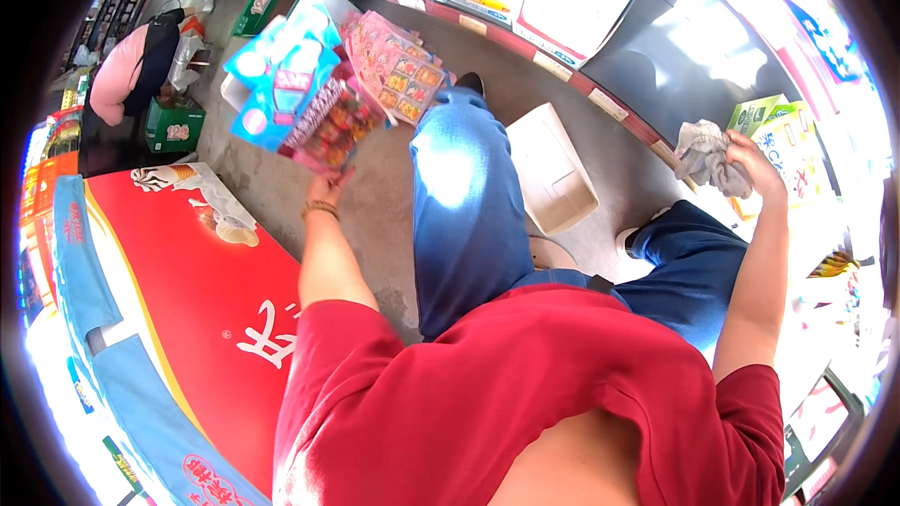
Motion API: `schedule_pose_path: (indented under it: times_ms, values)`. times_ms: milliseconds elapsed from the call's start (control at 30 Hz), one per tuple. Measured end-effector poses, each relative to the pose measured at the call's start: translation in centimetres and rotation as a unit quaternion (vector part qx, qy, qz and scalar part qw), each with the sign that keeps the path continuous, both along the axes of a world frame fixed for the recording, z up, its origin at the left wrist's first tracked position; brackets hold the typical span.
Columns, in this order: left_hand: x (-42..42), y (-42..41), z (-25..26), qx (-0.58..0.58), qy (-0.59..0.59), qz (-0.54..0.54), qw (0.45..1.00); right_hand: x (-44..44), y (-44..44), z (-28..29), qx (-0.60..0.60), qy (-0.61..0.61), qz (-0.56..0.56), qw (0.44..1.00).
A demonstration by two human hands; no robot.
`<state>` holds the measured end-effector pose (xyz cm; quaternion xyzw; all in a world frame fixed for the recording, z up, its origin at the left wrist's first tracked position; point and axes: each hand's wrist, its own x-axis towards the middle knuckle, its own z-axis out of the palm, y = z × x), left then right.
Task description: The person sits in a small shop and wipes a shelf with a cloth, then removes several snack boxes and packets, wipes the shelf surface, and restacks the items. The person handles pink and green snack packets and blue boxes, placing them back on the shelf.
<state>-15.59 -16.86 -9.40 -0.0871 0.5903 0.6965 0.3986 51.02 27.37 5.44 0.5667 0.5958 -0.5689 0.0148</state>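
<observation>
My left hand (pixel 329 186), with a beaded bracelet on the wrist, grips the near edge of a pink candy packet (pixel 337 123) with colourful sweets showing through its front. Bright blue packets (pixel 281 81) lie against that one on its left. Fanned out behind are pink packets (pixel 404 74) with small moulded sweets in compartments. A pale box partly shows under the blue packets. In my right hand (pixel 759 165) is a crumpled grey cloth (pixel 711 158), held beside the shelf.
An off-white plastic bin (pixel 552 169) lies on the floor by my knee. To the left stands a red chest freezer (pixel 204 281). Shelving with a red price rail (pixel 513 42) curves around the right. Green cartons (pixel 176 128) and a bending person (pixel 133 70) are at far left.
</observation>
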Motion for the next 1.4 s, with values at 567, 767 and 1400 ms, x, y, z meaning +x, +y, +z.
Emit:
schedule_pose_path:
  times_ms: [567, 767, 1400]
  values:
    - [14.8, -15.1, -23.5, -0.188, -0.151, 0.056, 0.969, -12.6, -2.9, -1.0, -0.004, 0.129, -0.029, 0.991]
    - [15.1, -14.2, -24.1, -0.256, -0.233, 0.063, 0.936, -13.8, -0.1, -1.1, 0.153, 0.024, 0.058, 0.986]
    - [-15.4, 21.4, -6.3, -0.385, 0.556, -0.312, 0.668, -22.8, -7.4, -13.3, 0.144, -0.110, 0.204, 0.962]
